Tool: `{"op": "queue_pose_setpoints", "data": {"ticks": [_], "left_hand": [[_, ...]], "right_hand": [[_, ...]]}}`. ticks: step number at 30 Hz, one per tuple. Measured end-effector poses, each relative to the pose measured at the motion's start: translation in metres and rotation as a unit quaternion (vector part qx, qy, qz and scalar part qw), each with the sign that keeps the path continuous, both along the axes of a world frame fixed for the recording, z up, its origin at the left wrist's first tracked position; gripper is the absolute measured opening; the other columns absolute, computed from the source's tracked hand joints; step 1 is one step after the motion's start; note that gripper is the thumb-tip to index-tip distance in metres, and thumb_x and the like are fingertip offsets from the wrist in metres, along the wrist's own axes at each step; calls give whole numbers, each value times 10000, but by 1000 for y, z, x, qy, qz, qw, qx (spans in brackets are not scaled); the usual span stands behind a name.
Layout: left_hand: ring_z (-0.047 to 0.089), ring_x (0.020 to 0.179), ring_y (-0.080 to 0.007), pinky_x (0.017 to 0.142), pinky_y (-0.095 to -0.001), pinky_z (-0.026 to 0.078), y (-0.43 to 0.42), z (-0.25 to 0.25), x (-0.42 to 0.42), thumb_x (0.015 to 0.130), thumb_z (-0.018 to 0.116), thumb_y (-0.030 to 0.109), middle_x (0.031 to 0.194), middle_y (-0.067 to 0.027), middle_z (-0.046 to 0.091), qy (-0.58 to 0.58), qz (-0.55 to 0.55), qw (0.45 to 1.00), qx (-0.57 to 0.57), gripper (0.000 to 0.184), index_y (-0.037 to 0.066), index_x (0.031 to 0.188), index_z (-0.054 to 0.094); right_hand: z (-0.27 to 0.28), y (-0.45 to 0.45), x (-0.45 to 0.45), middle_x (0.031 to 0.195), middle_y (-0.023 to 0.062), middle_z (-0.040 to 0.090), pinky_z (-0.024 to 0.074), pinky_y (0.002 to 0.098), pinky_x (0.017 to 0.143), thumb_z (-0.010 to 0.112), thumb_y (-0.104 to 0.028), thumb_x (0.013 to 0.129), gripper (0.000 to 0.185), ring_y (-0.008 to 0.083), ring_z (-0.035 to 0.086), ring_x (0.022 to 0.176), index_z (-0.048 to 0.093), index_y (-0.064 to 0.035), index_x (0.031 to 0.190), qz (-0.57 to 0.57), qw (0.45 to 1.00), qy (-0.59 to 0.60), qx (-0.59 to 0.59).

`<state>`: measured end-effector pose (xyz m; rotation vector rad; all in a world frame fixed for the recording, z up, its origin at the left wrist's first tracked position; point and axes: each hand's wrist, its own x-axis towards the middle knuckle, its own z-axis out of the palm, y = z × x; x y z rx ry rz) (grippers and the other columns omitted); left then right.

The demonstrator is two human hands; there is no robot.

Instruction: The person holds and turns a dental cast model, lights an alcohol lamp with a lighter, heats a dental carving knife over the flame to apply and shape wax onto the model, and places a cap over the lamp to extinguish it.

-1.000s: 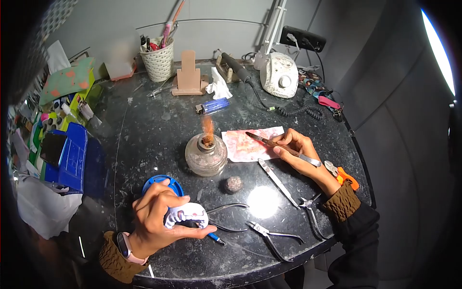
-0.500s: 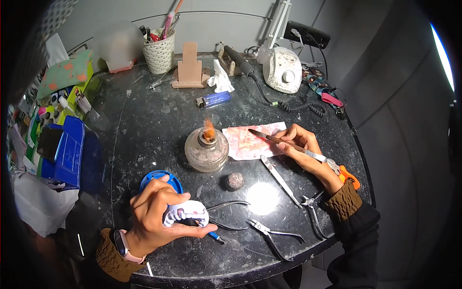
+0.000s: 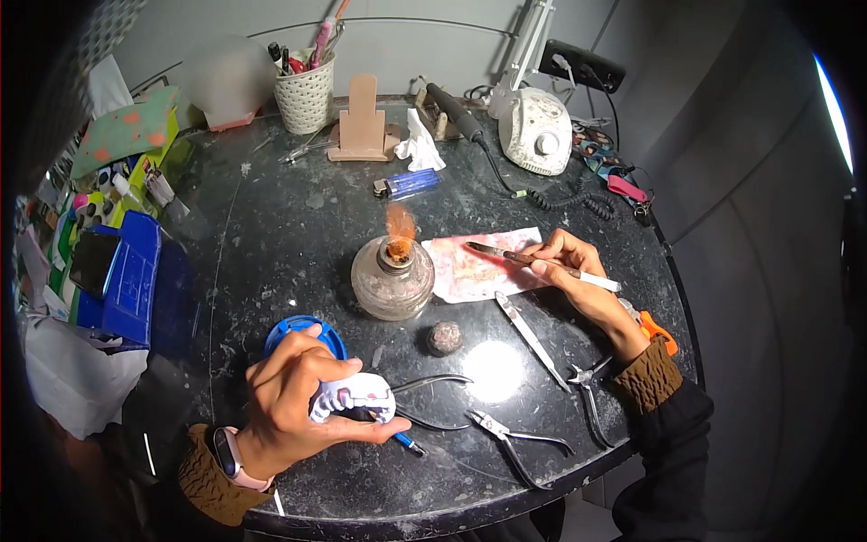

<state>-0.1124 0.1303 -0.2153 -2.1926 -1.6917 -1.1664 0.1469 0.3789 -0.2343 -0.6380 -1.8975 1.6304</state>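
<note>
My left hand (image 3: 293, 384) is closed round a white dental cast (image 3: 366, 397), its teeth facing down and left, with dark and reddish marks on it. Between the fingers of my right hand (image 3: 573, 271) is a wax knife (image 3: 515, 256). Its dark blade tip lies over, perhaps touching, a white paper stained pink (image 3: 461, 271); I cannot tell which. Left of the paper, a glass spirit lamp (image 3: 393, 285) burns with an orange flame (image 3: 399, 230). Behind my left hand a round blue lid or dish (image 3: 332, 336) shows in part.
A dark ball-like lump (image 3: 444, 338), a metal instrument (image 3: 531, 339) and pliers (image 3: 510, 438) lie on the black table (image 3: 271, 226). Cutters (image 3: 589, 397) rest near my right sleeve. At the back are a blue lighter (image 3: 406, 185), a handpiece (image 3: 454, 110) and its white control box (image 3: 535, 134).
The handle end of the wax knife has swung up slightly in my right hand, its tip staying over the paper. The flame stands taller. My left hand holds the cast much as before.
</note>
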Motion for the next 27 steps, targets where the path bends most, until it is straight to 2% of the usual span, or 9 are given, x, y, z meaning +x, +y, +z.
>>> {"op": "queue_pose_setpoints", "data": {"ticks": [5, 17, 27], "left_hand": [[596, 671, -201, 876, -459, 494, 1, 1, 0, 419, 926, 472, 685, -57, 547, -1, -3, 1000, 1, 739, 52, 877, 526], [592, 676, -201, 870, -445, 493, 1, 3, 0, 427, 929, 454, 663, -59, 560, -4, -10, 1000, -4, 729, 44, 875, 526], [595, 687, -187, 808, -410, 520, 3, 5, 1, 455, 919, 454, 676, -49, 574, -29, -8, 999, 14, 664, 52, 836, 553]], "right_hand": [[-3, 3, 2, 1031, 109, 640, 472, 215, 717, 633, -94, 879, 131, 71, 564, 836, 519, -32, 870, -2, 1000, -7, 18], [2, -6, -3, 1001, 106, 629, 459, 249, 794, 637, -81, 867, 135, 94, 557, 898, 514, -31, 844, -5, 999, -22, 36], [1, 2, 0, 953, 81, 656, 453, 250, 809, 620, -66, 869, 82, 111, 599, 904, 555, -30, 904, -41, 999, -8, 19]]}}
